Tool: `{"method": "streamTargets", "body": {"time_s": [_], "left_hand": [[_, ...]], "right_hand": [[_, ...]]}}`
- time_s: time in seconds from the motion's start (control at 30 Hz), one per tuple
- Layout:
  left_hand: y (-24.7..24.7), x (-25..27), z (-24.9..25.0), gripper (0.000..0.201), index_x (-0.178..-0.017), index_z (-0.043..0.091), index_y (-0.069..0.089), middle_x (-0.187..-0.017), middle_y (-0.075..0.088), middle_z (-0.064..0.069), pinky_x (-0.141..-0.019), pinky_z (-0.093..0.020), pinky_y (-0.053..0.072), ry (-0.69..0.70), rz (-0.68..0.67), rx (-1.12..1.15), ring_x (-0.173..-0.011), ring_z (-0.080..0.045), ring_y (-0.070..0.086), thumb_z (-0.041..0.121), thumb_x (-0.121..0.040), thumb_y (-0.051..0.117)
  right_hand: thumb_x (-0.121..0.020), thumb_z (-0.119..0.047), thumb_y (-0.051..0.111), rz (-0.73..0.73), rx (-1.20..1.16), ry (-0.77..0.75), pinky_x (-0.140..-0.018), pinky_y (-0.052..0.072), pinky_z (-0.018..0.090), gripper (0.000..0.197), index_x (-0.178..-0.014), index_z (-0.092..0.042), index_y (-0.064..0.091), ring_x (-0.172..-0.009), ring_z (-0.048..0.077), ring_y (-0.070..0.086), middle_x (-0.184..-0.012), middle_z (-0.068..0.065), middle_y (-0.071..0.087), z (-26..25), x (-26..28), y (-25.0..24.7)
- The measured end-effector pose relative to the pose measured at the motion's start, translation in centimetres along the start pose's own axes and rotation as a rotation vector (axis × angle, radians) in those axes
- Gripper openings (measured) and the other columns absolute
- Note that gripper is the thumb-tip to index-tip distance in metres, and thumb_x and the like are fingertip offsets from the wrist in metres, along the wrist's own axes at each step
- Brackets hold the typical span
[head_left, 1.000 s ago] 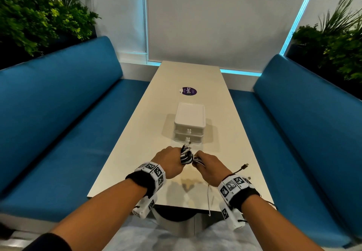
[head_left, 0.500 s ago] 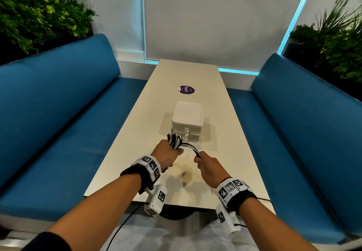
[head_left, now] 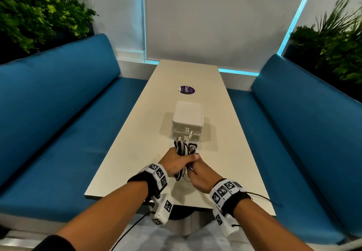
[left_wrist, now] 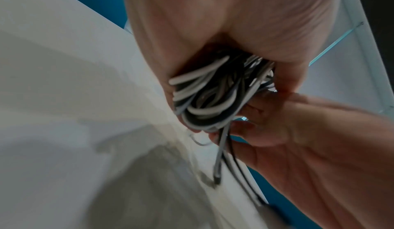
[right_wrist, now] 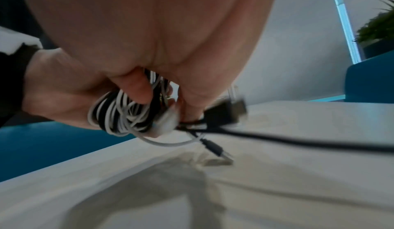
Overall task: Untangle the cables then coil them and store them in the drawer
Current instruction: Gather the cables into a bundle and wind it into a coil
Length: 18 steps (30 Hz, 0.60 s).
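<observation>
The head view looks forward and down along the table [head_left: 137, 133] from its near end. Each wrist view sits low under its own palm, very close, facing the fingers. All three share the cable bundle [head_left: 183, 148] [left_wrist: 209, 97] [right_wrist: 119, 114] and the near tabletop.

Blue benches [head_left: 58, 113] (plants [head_left: 35, 16] behind)

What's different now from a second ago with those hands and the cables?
The left hand has carried the bundle of cables forward, close to the white drawer box. The right hand, which half a second ago had drawn apart pulling a strand, has come back against the left and grips the loose ends under the bundle. The drawer box, the purple sticker and the table are unchanged; both drawers are shut.
</observation>
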State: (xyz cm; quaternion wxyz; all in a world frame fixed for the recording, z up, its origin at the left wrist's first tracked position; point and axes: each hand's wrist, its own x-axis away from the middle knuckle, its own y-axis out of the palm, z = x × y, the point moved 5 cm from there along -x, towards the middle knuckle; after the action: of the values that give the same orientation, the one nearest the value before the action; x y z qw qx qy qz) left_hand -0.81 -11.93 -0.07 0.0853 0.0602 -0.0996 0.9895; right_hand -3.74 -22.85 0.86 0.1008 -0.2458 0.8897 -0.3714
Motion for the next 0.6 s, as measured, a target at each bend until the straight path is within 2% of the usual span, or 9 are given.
{"method": "streamTargets", "body": {"time_s": [0.07, 0.17, 0.23, 0.27, 0.37, 0.43, 0.5, 0.53, 0.6], "left_hand": [[0.1, -0.2, 0.2, 0.02, -0.086, 0.015, 0.073, -0.08, 0.073, -0.004, -0.071, -0.028, 0.055, -0.005, 0.019, -0.036, -0.077, -0.016, 0.07, 0.034, -0.08, 0.077], [0.3, -0.4, 0.2, 0.02, -0.081, 0.017, 0.072, -0.075, 0.072, -0.001, -0.068, -0.029, 0.055, -0.018, 0.056, -0.075, -0.072, -0.014, 0.069, 0.037, -0.078, 0.075], [0.4, -0.3, 0.1, 0.02, -0.079, 0.017, 0.07, -0.073, 0.071, 0.0, -0.068, -0.03, 0.056, -0.023, 0.085, -0.09, -0.07, -0.015, 0.068, 0.037, -0.078, 0.073], [0.4, -0.3, 0.1, 0.018, -0.077, 0.015, 0.069, -0.069, 0.07, 0.0, -0.064, -0.029, 0.055, -0.025, 0.099, -0.079, -0.065, -0.014, 0.066, 0.032, -0.08, 0.073], [0.2, -0.1, 0.4, 0.014, -0.075, 0.005, 0.066, -0.06, 0.063, -0.005, -0.058, -0.029, 0.052, -0.026, 0.108, -0.011, -0.056, -0.017, 0.061, 0.016, -0.08, 0.074], [-0.3, -0.3, 0.7, 0.013, -0.077, 0.0, 0.066, -0.063, 0.061, -0.01, -0.063, -0.035, 0.054, -0.011, 0.105, -0.001, -0.059, -0.02, 0.061, 0.009, -0.074, 0.076], [-0.9, -0.6, 0.9, 0.01, -0.075, -0.001, 0.066, -0.064, 0.061, -0.011, -0.064, -0.037, 0.054, -0.027, 0.128, -0.01, -0.059, -0.021, 0.061, 0.004, -0.071, 0.073], [-1.0, -0.7, 1.0, 0.007, -0.074, 0.001, 0.065, -0.064, 0.061, -0.009, -0.062, -0.035, 0.053, -0.029, 0.133, -0.012, -0.058, -0.021, 0.061, 0.003, -0.073, 0.072], [-1.0, -0.5, 1.5, 0.008, -0.076, 0.006, 0.065, -0.065, 0.062, -0.006, -0.061, -0.032, 0.053, -0.011, 0.129, -0.008, -0.06, -0.02, 0.064, 0.006, -0.081, 0.07]], "right_hand": [[-0.088, -0.002, 0.042, 0.033, 0.06, 0.058, -0.105, 0.04, 0.024, 0.046, -0.134, -0.002, 0.036, -0.118, 0.019, 0.047, -0.127, 0.011, 0.047, 0.9, -0.2, 0.2], [-0.087, -0.018, 0.044, 0.048, 0.096, 0.16, -0.099, 0.046, 0.037, 0.048, -0.13, 0.001, 0.043, -0.118, 0.034, 0.051, -0.128, 0.019, 0.051, 2.0, -0.4, 0.5], [-0.087, -0.025, 0.042, 0.032, 0.104, 0.165, -0.075, 0.049, 0.031, 0.032, -0.114, -0.009, 0.048, -0.095, 0.031, 0.057, -0.109, 0.014, 0.055, 1.6, -0.3, 0.3], [-0.088, -0.029, 0.041, 0.022, 0.1, 0.161, -0.07, 0.048, 0.029, 0.025, -0.108, -0.015, 0.047, -0.087, 0.026, 0.057, -0.101, 0.01, 0.055, 1.3, -0.2, 0.2], [-0.083, -0.043, 0.043, 0.007, 0.098, 0.122, -0.085, 0.05, 0.037, 0.043, -0.117, -0.018, 0.049, -0.096, 0.02, 0.059, -0.11, 0.005, 0.061, 1.1, 0.2, -0.1], [-0.085, -0.044, 0.052, -0.046, 0.115, 0.147, -0.093, 0.045, 0.03, 0.057, -0.134, -0.016, 0.045, -0.114, 0.021, 0.057, -0.13, 0.003, 0.059, 1.4, 0.6, 0.2], [-0.086, -0.043, 0.058, -0.096, 0.145, 0.166, -0.092, 0.041, 0.027, 0.066, -0.144, -0.02, 0.036, -0.122, 0.021, 0.055, -0.135, 0.001, 0.057, 1.9, 0.9, 0.7], [-0.087, -0.042, 0.058, -0.098, 0.162, 0.158, -0.09, 0.041, 0.027, 0.063, -0.144, -0.022, 0.037, -0.12, 0.022, 0.057, -0.131, 0.002, 0.061, 2.4, 1.0, 1.0], [-0.092, -0.037, 0.055, -0.069, 0.145, 0.135, -0.081, 0.042, 0.027, 0.038, -0.127, -0.024, 0.053, -0.104, 0.025, 0.062, -0.113, 0.004, 0.068, 2.8, 0.8, 1.1]]}}
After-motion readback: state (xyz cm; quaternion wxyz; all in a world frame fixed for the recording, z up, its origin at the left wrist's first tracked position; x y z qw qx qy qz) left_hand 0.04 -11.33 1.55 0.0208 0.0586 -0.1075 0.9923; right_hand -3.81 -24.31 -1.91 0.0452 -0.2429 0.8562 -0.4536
